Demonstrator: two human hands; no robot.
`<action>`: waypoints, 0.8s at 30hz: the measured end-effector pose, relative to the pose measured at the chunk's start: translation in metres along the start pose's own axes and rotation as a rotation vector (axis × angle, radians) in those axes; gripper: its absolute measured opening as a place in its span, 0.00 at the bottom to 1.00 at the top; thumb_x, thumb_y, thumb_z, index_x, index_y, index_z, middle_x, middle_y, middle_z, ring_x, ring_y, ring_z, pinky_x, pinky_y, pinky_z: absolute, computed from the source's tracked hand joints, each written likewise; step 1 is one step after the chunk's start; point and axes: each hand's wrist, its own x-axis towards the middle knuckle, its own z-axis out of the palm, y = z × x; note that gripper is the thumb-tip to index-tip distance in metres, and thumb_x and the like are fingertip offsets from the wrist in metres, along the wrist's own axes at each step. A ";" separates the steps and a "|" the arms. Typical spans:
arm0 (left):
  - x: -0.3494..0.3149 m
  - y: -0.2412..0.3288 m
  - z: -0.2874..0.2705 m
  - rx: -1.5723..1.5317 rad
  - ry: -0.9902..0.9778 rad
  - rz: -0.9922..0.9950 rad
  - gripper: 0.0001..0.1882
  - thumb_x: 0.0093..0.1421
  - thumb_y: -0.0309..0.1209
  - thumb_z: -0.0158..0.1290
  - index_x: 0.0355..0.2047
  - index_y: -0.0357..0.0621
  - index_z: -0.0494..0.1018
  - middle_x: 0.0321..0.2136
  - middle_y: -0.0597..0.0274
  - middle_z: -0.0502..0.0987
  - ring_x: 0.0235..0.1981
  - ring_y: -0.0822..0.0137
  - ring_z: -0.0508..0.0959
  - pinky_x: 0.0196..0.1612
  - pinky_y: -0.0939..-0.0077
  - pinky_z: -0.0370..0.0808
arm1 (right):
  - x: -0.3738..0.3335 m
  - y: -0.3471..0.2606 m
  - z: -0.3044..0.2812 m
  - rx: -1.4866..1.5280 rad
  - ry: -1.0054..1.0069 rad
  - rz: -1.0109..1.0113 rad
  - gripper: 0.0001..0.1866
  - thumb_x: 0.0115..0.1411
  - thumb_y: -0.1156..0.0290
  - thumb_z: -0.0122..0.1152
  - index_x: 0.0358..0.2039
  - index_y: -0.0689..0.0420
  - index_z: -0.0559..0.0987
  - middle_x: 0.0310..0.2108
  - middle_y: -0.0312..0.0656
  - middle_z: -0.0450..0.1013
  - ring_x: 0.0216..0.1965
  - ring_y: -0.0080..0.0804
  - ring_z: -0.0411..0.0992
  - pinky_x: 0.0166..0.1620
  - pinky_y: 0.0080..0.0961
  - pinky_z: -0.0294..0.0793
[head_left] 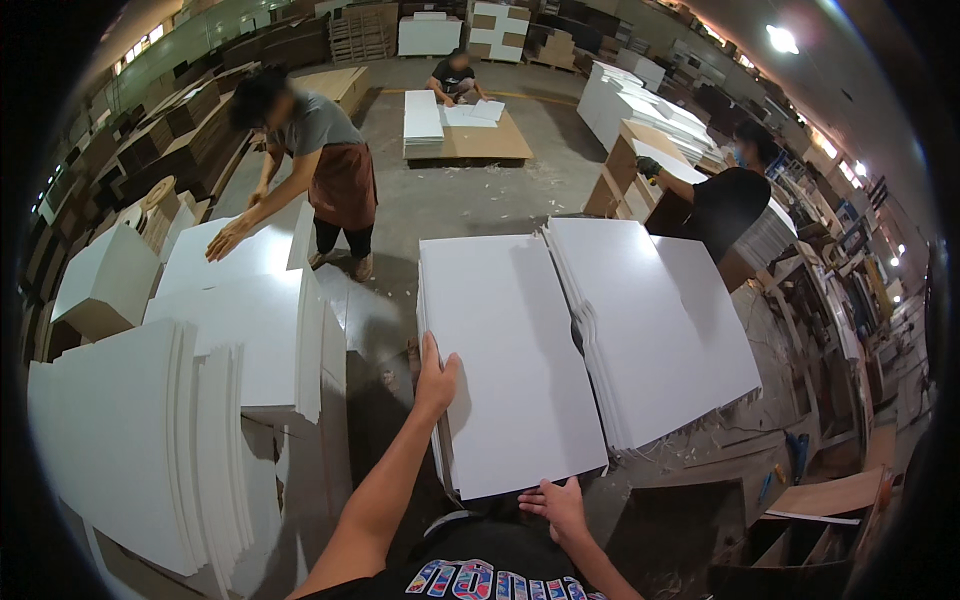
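Two hands at the edges of a white board on a stack.
The left hand is at the board's left edge, fingers along its side and thumb toward the top; whether it grips, I cannot tell. The right hand is open, fingers extended at the near edge. The board lies flat atop the near stack, just beside a right-hand stack. More white panels stand at left, where an aproned person leans over a pile. Beyond, another person crouches by a brown sheet; a third bends at right.
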 end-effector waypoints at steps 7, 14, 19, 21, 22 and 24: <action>0.000 -0.001 0.006 0.059 0.023 0.049 0.47 0.81 0.39 0.56 0.86 0.25 0.44 0.87 0.33 0.46 0.89 0.44 0.46 0.88 0.60 0.45 | 0.005 0.004 -0.008 0.047 -0.075 -0.054 0.21 0.81 0.79 0.52 0.68 0.64 0.57 0.49 0.60 0.79 0.43 0.51 0.87 0.45 0.45 0.94; -0.020 0.004 0.008 0.219 0.026 0.101 0.50 0.78 0.40 0.59 0.85 0.24 0.45 0.86 0.29 0.48 0.88 0.40 0.48 0.88 0.56 0.47 | 0.014 -0.006 -0.021 0.132 -0.212 -0.012 0.17 0.82 0.77 0.52 0.64 0.68 0.60 0.54 0.68 0.77 0.51 0.59 0.87 0.52 0.52 0.95; -0.108 0.014 0.011 0.319 0.047 0.095 0.50 0.77 0.40 0.62 0.85 0.24 0.48 0.86 0.29 0.51 0.88 0.41 0.51 0.87 0.56 0.50 | 0.025 -0.024 -0.047 0.219 -0.345 0.162 0.15 0.82 0.74 0.52 0.58 0.74 0.63 0.58 0.75 0.76 0.59 0.67 0.83 0.61 0.57 0.91; -0.162 0.017 0.013 0.269 0.094 0.083 0.47 0.77 0.39 0.62 0.83 0.25 0.53 0.84 0.30 0.55 0.87 0.42 0.55 0.86 0.57 0.53 | 0.030 -0.028 -0.056 0.227 -0.414 0.181 0.15 0.82 0.74 0.52 0.57 0.74 0.64 0.59 0.77 0.76 0.61 0.68 0.82 0.64 0.58 0.90; -0.194 0.018 0.016 0.226 0.122 0.067 0.44 0.77 0.39 0.62 0.83 0.26 0.57 0.83 0.31 0.58 0.86 0.43 0.58 0.86 0.58 0.55 | 0.031 -0.028 -0.061 0.230 -0.438 0.177 0.15 0.82 0.74 0.52 0.57 0.74 0.65 0.59 0.77 0.76 0.61 0.69 0.82 0.65 0.58 0.89; -0.257 0.021 0.018 0.127 0.186 -0.001 0.38 0.78 0.37 0.62 0.80 0.30 0.65 0.80 0.34 0.67 0.82 0.47 0.66 0.83 0.59 0.62 | 0.032 -0.023 -0.070 0.248 -0.463 0.158 0.15 0.81 0.74 0.52 0.59 0.73 0.65 0.61 0.76 0.76 0.63 0.69 0.81 0.66 0.58 0.88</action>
